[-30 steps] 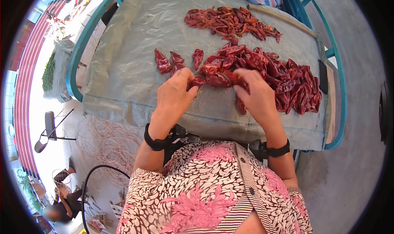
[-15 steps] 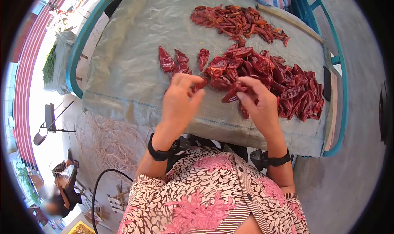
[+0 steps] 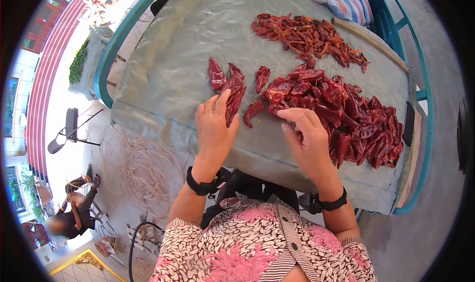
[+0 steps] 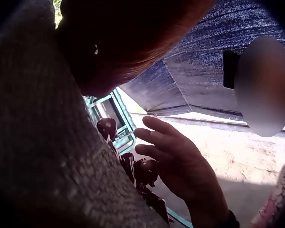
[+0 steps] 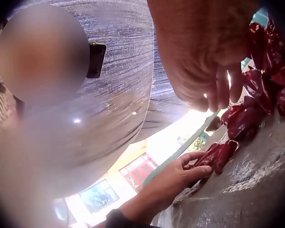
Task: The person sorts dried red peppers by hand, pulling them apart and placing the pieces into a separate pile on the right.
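My left hand (image 3: 215, 131) is at a small group of dried red peppers on the left of the sheet. Its fingers lie over a wrinkled pepper (image 3: 235, 104), and the right wrist view shows thumb and fingers on either side of that pepper (image 5: 217, 156). My right hand (image 3: 310, 141) hovers at the near edge of a big heap of dark red peppers (image 3: 326, 96), thumb apart from the fingers, with nothing visibly held. In the left wrist view the right hand (image 4: 180, 164) has loosely spread fingers. A curved pepper (image 3: 254, 114) lies between the hands.
Farther back is a heap of smaller, shrivelled peppers (image 3: 309, 37). A grey-green sheet (image 3: 168, 74) covers the surface inside a teal metal frame (image 3: 106, 67). A phone (image 3: 408, 123) and a wooden strip (image 3: 371, 43) lie along the right side. A seated person (image 3: 79, 215) is at the lower left.
My left hand has moved left from the big heap to the small group. The right hand has let go of a pepper. A curved pepper now lies on the sheet, and the head view has shifted.
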The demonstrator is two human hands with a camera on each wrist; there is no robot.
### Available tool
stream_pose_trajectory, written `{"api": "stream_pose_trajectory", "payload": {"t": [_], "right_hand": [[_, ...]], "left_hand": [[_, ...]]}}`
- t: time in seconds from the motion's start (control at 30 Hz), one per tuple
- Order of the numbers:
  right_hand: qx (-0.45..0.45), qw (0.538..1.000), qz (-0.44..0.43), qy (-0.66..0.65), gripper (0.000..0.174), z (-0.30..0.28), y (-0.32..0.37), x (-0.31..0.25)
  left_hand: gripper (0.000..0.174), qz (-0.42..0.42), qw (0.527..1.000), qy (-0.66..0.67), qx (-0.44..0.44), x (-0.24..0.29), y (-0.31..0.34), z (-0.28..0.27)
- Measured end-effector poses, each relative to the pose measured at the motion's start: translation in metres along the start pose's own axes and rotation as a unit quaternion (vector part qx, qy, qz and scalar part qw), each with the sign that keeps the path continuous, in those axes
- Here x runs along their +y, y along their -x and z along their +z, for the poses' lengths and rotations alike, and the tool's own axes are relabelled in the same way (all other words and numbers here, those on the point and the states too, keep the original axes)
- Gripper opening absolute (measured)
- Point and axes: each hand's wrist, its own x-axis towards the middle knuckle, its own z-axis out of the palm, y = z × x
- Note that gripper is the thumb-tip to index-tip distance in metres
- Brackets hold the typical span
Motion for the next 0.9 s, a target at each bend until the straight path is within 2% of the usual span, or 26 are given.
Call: {"api": "stream_pose_trajectory", "payload": {"t": [0.07, 0.13, 0.17, 0.27, 0.3, 0.4, 0.43, 0.53, 0.63, 0.73, 0.77, 0.87, 0.9], "right_hand": [[-0.014, 1.0, 0.007, -0.02, 0.043, 0.001, -0.004, 0.003], [-0.005, 0.999, 0.009, -0.044, 0.049, 0.001, -0.015, -0.003], [0.013, 0.999, -0.021, -0.023, 0.056, 0.004, -0.02, 0.002], [0.03, 0.993, 0.029, -0.112, 0.058, 0.002, -0.036, -0.007], [0.026, 0.993, 0.037, -0.106, 0.055, 0.001, -0.038, -0.002], [0.087, 0.994, -0.047, -0.046, 0.048, 0.009, -0.046, 0.023], [0.098, 0.993, -0.029, -0.053, 0.043, 0.007, -0.046, 0.025], [0.119, 0.99, -0.012, -0.07, 0.043, 0.005, -0.045, 0.028], [0.225, 0.972, -0.061, -0.025, 0.043, 0.004, -0.046, 0.031], [0.301, 0.945, -0.119, 0.055, 0.044, -0.001, -0.051, 0.043], [0.296, 0.954, -0.042, -0.026, 0.049, 0.002, -0.049, 0.041], [0.339, 0.928, -0.119, 0.098, 0.055, 0.006, -0.053, 0.049], [0.326, 0.933, -0.109, 0.111, 0.058, 0.008, -0.05, 0.051]], "left_hand": [[0.059, -0.003, 0.994, 0.107, 0.023, 0.006, -0.002, -0.003], [0.055, 0.018, 0.981, 0.192, -0.001, 0.017, -0.008, -0.011], [0.054, 0.028, 0.972, 0.234, -0.011, 0.021, -0.011, -0.012], [0.055, 0.13, 0.966, 0.224, -0.009, 0.026, -0.023, -0.004], [0.048, 0.165, 0.964, 0.211, -0.004, 0.029, -0.027, -0.002], [0.043, 0.165, 0.955, 0.245, -0.022, 0.034, -0.037, 0.004], [0.041, 0.163, 0.953, 0.255, -0.023, 0.034, -0.04, 0.006], [0.038, 0.16, 0.946, 0.282, -0.03, 0.034, -0.049, 0.013], [0.035, 0.123, 0.919, 0.374, 0.032, 0.044, -0.06, 0.024], [0.034, 0.037, 0.914, 0.404, -0.015, 0.052, -0.077, 0.027], [0.034, 0.034, 0.922, 0.383, -0.037, 0.056, -0.082, 0.023], [0.036, 0.083, 0.93, 0.355, -0.042, 0.067, -0.102, 0.026], [0.036, 0.08, 0.91, 0.401, -0.07, 0.07, -0.11, 0.028]]}}
